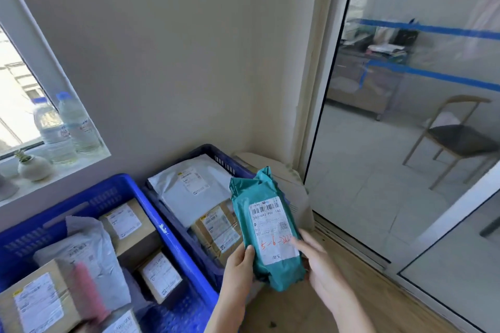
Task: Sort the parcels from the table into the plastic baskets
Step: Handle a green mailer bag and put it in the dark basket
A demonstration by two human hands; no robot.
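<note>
A green plastic parcel point(266, 227) with a white label and red handwriting is held upright over the right edge of the dark blue basket point(216, 157). My left hand point(239, 262) grips its lower left edge, thumb on the front. My right hand point(315, 259) touches its lower right side with straight fingers. The dark blue basket holds a grey bag parcel point(189, 184) and brown boxes point(216, 227). To its left, the bright blue basket point(113, 186) holds several boxes and bag parcels.
A window sill at the left carries two water bottles point(65, 127) and a small vase point(33, 166). A beige appliance point(292, 192) stands in the corner behind the baskets. A glass sliding door point(405, 116) fills the right side, above wooden floor point(338, 265).
</note>
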